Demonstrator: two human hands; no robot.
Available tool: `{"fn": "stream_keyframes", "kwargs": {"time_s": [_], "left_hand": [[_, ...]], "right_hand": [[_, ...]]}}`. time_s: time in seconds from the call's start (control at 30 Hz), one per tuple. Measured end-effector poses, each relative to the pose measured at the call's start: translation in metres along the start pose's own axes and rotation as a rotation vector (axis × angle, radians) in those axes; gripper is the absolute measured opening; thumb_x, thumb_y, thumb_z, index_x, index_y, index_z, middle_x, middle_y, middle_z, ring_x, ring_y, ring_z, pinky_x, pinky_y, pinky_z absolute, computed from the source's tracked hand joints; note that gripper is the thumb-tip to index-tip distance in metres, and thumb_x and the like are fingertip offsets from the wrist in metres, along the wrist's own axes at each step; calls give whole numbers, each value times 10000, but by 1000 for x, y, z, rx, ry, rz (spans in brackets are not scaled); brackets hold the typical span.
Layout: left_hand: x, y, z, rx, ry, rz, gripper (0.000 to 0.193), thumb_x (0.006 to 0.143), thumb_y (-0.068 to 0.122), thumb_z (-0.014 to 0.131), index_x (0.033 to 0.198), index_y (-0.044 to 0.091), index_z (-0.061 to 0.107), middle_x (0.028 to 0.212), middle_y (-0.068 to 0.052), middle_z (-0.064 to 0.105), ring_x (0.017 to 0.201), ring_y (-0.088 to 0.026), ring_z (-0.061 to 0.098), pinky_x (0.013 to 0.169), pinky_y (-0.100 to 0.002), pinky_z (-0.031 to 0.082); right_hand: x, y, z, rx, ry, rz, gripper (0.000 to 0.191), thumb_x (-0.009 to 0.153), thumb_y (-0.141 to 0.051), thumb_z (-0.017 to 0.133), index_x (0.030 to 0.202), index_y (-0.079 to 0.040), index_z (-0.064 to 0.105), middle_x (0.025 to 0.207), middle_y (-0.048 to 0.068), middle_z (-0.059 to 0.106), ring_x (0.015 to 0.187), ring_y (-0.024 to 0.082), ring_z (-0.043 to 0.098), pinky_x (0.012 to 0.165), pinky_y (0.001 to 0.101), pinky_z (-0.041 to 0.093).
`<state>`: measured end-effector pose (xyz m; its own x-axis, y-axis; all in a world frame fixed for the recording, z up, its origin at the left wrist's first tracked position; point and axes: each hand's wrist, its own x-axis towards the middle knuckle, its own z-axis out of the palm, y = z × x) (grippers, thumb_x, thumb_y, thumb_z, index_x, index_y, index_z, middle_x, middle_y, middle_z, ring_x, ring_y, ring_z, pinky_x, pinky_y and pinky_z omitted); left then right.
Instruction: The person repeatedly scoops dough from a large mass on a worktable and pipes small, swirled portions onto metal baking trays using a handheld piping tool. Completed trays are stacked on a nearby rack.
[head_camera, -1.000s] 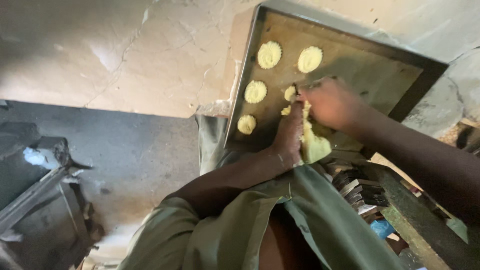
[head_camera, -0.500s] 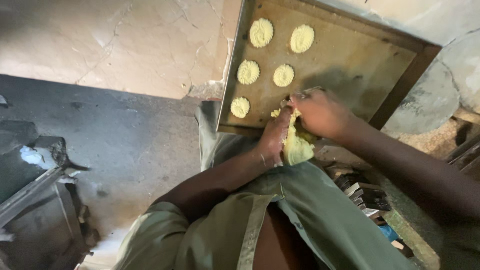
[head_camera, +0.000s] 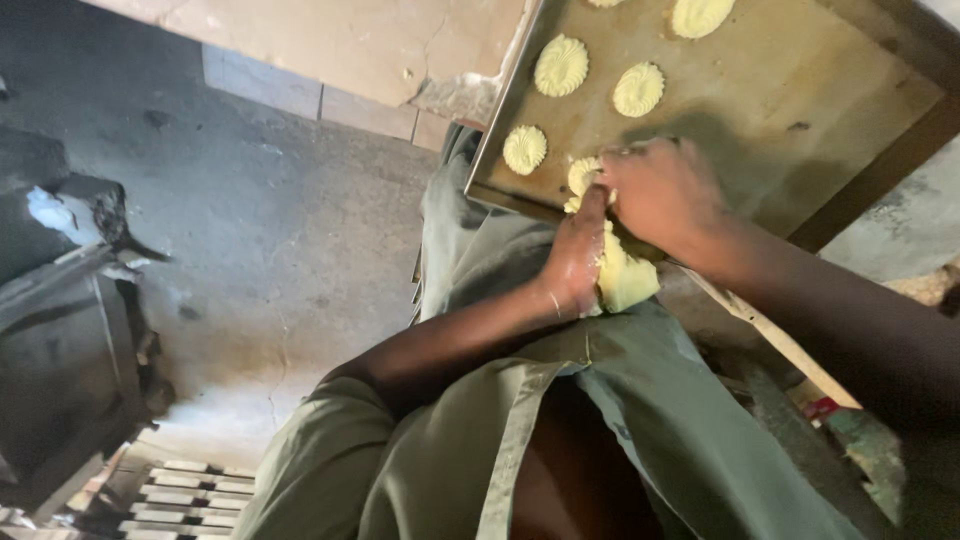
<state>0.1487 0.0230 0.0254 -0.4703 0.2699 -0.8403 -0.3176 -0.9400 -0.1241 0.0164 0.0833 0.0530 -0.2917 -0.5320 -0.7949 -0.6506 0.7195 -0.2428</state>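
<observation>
A dark metal baking tray (head_camera: 800, 90) lies at the upper right with several round, ridged pale dough pieces on it, such as one (head_camera: 561, 65) near its left edge. My left hand (head_camera: 575, 260) holds a yellow lump of dough (head_camera: 628, 280) at the tray's near edge. My right hand (head_camera: 668, 195) is closed over the top of that dough, pressing a new piece (head_camera: 582, 176) onto the tray. Both hands touch each other there.
I wear an olive green garment (head_camera: 600, 440) over my lap below the tray. Grey concrete floor (head_camera: 270, 230) spreads to the left, with dark metal objects (head_camera: 70, 300) at the far left and a cracked tan slab (head_camera: 350, 40) above.
The view has shifted so the tray sits higher and closer. My hands stay together at the tray's near edge, with a further dough piece forming under them.
</observation>
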Motion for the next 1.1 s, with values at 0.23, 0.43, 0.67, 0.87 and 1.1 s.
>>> {"fn": "stream_keyframes", "kwargs": {"time_s": [0.23, 0.43, 0.67, 0.87, 1.1], "left_hand": [[-20, 6, 1, -40, -187, -45, 507, 1060, 486, 495, 1264, 30, 580, 1064, -134, 684, 884, -253, 704, 775, -415, 600], [-5, -13, 49, 330, -212, 175, 492, 1057, 448, 491, 1233, 5, 615, 1078, -146, 710, 919, -254, 720, 794, -402, 608], [-11, -55, 85, 469, -240, 151, 498, 1042, 453, 474, 1198, 5, 625, 1021, -153, 703, 805, -253, 716, 670, -389, 604], [-2, -102, 83, 667, -507, 194, 401, 985, 258, 666, 1287, 23, 546, 1076, -134, 693, 897, -232, 700, 732, -386, 594], [14, -101, 77, 1587, -339, 732, 621, 878, 241, 804, 1340, -16, 478, 1140, -167, 719, 1020, -240, 722, 845, -376, 584]], "right_hand": [[-87, 2, -33, 264, 187, -244, 670, 886, -285, 674, 1459, -6, 467, 1267, 306, 618, 1217, 485, 548, 1027, 550, 423], [-152, 18, -3, 569, 559, -297, 910, 984, -275, 689, 1636, 30, 132, 1692, 305, 269, 1553, 481, 297, 1249, 488, 249], [-211, 51, 45, 337, 859, -307, 913, 942, -331, 687, 1617, -3, 168, 1676, 207, 309, 1588, 408, 238, 1304, 552, 126], [-232, 79, 57, 663, 854, -347, 800, 1037, -436, 497, 1673, -59, 192, 1744, 164, 309, 1656, 358, 262, 1356, 536, 150], [-237, 99, 85, 595, 808, -406, 705, 1062, -460, 474, 1617, -60, 304, 1650, 237, 403, 1565, 413, 322, 1287, 552, 135]]}}
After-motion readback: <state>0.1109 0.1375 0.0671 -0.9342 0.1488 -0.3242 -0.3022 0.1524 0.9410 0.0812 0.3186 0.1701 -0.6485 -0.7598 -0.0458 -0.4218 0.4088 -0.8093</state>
